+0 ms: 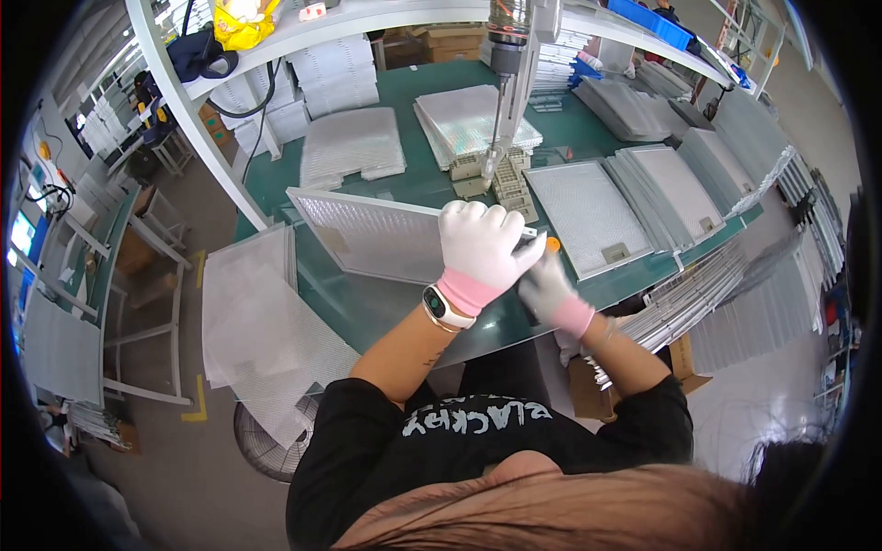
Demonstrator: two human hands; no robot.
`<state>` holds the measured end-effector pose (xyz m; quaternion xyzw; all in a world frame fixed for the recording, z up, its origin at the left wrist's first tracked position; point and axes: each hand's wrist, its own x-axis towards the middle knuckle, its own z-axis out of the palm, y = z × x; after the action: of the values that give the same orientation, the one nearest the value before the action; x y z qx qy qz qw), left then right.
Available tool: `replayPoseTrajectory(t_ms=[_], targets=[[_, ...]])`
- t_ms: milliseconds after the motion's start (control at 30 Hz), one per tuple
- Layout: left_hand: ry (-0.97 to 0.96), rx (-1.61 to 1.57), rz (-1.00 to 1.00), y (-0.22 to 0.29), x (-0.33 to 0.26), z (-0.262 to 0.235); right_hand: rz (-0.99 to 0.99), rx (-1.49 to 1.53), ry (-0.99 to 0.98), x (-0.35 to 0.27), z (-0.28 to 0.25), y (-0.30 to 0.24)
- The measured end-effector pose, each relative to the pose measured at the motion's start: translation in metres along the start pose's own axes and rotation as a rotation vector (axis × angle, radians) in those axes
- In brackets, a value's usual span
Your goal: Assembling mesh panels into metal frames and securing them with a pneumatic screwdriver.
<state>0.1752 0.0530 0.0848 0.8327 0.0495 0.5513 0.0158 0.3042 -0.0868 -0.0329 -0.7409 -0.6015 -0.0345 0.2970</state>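
My left hand (480, 243), in a white glove with a pink cuff, is closed over the right end of a framed mesh panel (372, 230). The panel stands tilted on its edge on the green table. Just right of it, my right hand (549, 289) is gloved the same way and smeared by motion. Its fingers are wrapped round a tool with an orange end (552, 244), mostly hidden by the hand. Beyond both hands lie small beige plastic parts (512, 188), below a hanging power screwdriver (499, 119).
Finished-looking framed panels (588, 216) lie at the right of the green table (413, 321). Mesh sheets (354, 142) are stacked at the back, others (253, 303) hang over the left edge above a floor fan (266, 441). A cardboard box (593, 390) stands below right.
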Motion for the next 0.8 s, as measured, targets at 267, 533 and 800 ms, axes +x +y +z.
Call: replayPoseTrajectory(t_ms=[267, 533, 800], targets=[[-0.088, 0.009, -0.010, 0.010, 0.003, -0.003, -1.105, 0.971, 0.404, 0.238, -0.175, -0.105], [-0.101, 0.019, -0.046, 0.001, 0.007, 0.001, -0.317, 1.274, 0.184, 0.225, -0.221, -0.143], [-0.115, -0.012, -0.078, -0.002, 0.010, 0.011, -0.299, 1.591, 0.561, 0.218, -0.237, -0.132]])
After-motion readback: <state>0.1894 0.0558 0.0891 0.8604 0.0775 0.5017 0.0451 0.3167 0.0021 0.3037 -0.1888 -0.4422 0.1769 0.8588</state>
